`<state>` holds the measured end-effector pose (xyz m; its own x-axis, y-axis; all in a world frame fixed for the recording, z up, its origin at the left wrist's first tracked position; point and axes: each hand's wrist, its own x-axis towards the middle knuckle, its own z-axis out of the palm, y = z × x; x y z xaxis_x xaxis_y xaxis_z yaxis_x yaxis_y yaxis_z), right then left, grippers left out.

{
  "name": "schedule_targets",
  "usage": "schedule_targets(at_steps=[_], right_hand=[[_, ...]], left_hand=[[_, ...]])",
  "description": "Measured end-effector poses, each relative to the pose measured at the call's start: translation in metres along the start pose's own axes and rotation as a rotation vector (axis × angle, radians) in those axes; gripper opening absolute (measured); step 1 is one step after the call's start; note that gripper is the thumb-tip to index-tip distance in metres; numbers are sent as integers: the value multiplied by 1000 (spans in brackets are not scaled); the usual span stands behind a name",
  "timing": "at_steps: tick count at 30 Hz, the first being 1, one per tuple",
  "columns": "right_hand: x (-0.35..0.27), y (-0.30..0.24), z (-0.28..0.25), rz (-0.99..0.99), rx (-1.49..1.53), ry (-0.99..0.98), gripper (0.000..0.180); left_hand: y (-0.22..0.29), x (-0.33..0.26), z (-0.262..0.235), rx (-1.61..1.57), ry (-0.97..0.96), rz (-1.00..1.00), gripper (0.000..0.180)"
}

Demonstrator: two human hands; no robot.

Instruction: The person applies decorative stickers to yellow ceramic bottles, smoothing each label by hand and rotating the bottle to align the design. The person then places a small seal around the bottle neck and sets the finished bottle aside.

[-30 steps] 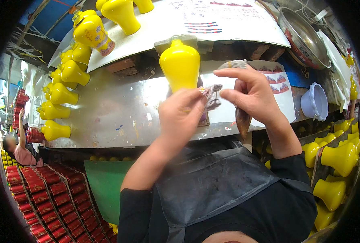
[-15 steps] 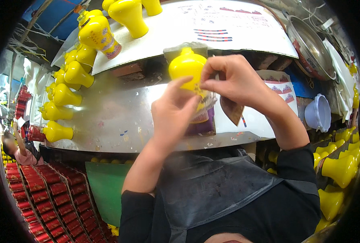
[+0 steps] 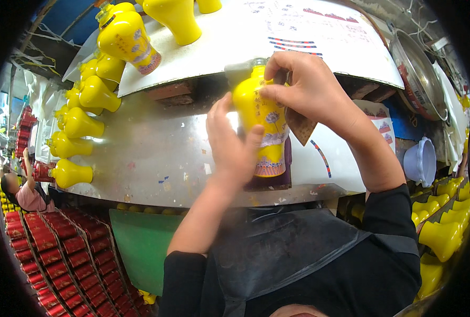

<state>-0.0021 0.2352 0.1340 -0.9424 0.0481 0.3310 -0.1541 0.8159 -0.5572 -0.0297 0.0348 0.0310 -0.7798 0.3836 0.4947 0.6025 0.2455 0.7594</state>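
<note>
A yellow vase-shaped bottle (image 3: pixel 258 113) with a flower print and patterned base band stands upright on the shiny metal worktop (image 3: pixel 156 158). My left hand (image 3: pixel 231 145) is pressed flat against its left side and lower body. My right hand (image 3: pixel 304 90) grips its shoulder and neck from the right, with a brown scrap (image 3: pixel 300 126) hanging below the palm. Both forearms reach up from my dark sleeves and grey apron.
Several plain yellow bottles (image 3: pixel 82 124) line the worktop's left edge and more (image 3: pixel 127 34) stand on a white board above. A lavender bowl (image 3: pixel 422 161) and yellow bottles (image 3: pixel 446 232) sit at right. Red boxes (image 3: pixel 39 248) and another person (image 3: pixel 21 193) are lower left.
The bottle, held plain and high a second ago, has come down onto the worktop. My hands have closed around it, and a printed label now shows on its body.
</note>
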Motion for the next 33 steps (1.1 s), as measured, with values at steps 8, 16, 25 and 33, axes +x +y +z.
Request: schedule_targets(at_steps=[8,16,25,33], right_hand=[[-16,7,-1,-106,-57,123,17],[-42,31,6,129,188,62,37],[-91,32,46,363,399,-22,94],[-91,33,48,396,473,-67,108]], left_hand=[[-11,-9,5,-201,-99,-75,85],[-5,-11,5,-529,-270,-235,92],[-9,-7,3,-597,-350,-295,94],[-29,-17,4,-716,-335,-315,82]])
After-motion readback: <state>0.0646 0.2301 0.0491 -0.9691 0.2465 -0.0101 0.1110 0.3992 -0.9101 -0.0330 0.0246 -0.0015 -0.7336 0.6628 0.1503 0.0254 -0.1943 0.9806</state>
